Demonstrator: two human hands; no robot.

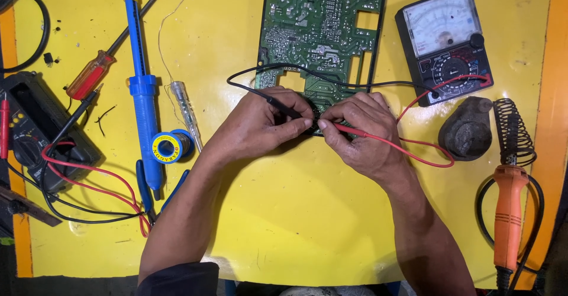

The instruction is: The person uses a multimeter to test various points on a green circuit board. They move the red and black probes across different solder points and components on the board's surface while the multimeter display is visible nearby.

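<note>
far left: second meter (32, 124) lies at the bench (284, 225) edge, its red and black leads looped beside it, not in hand. red-handled screwdriver (92, 74), blue solder sucker (142, 83), solder reel (168, 145) and clear tester pen (186, 112) lie loose, untouched.

centre: left hand (260, 127) is closed in a pinch on the black probe (281, 105), tip angled down to the lower edge of the green board (322, 30). right hand (361, 133) is closed likewise on the red probe (349, 130), tip aimed at the same spot. the two tips sit close together; the exact contact point is hidden behind the fingers.

board lies solder side up, top-centre of the bench, its lower edge under both hands.

right: analog meter (447, 41) lies face up, both leads plugged in. needle position too small to read. grey lump (467, 130) sits below it; orange soldering iron (509, 207) rests in its coil stand (513, 130).

progress, judged: meter is connected and probes are at the board, so a reading looks under way. iron parked, sucker and solder idle: no rework seems to be in hand.

containers: none seen; the coil stand holds only the iron's tip.
</note>
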